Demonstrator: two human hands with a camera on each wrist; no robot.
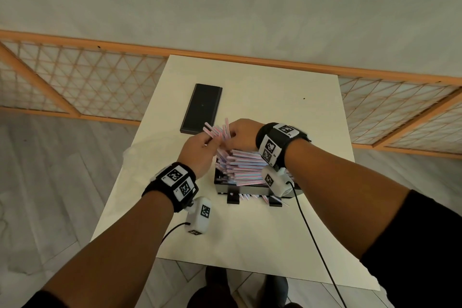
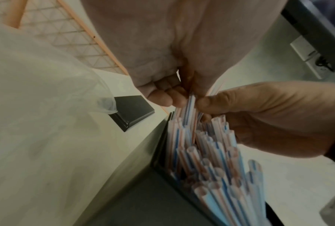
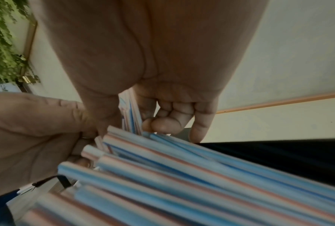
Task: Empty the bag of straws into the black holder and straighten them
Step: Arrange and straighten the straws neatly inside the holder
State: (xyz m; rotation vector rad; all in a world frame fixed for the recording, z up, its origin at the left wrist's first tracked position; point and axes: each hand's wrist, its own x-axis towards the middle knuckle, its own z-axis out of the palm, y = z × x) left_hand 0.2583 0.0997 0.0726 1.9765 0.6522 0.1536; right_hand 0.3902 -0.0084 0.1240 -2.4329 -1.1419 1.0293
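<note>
The black holder (image 1: 226,189) stands mid-table, piled high with striped straws (image 1: 243,166) lying across it. Above its left end both hands meet on a small bunch of straws (image 1: 217,129) that sticks up and fans out. My left hand (image 1: 212,143) pinches the bunch from the left, fingers (image 2: 162,95) curled round it. From the right, the right hand (image 1: 231,137) grips the same bunch, its fingers (image 3: 168,120) curled. The open straw ends (image 2: 211,160) in the holder are uneven. The clear plastic bag (image 2: 37,91) lies crumpled at the left.
A flat black lid (image 1: 202,107) lies on the white table (image 1: 287,107) behind the hands. Two camera cables trail off the table's near edge. A wooden lattice screen (image 1: 87,77) runs behind the table.
</note>
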